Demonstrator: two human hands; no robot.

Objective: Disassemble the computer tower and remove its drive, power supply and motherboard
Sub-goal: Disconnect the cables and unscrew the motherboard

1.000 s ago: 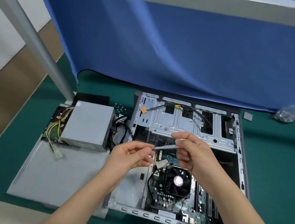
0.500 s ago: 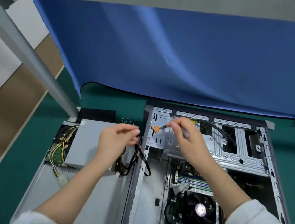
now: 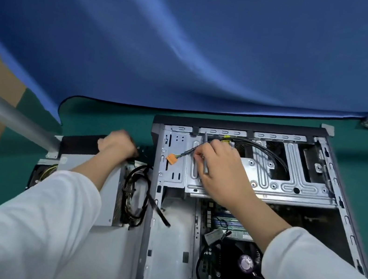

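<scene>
right hand [image 3: 218, 170] grips a thin grey screwdriver [image 3: 205, 159] over the open grey metal tower case [image 3: 292, 190], centre right; left hand [image 3: 117, 143] curls shut, contents unseen (sharp, rigid sheet edges; hold its frame).

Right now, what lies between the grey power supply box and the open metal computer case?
In the head view, a bundle of black cables lies between them.
</scene>
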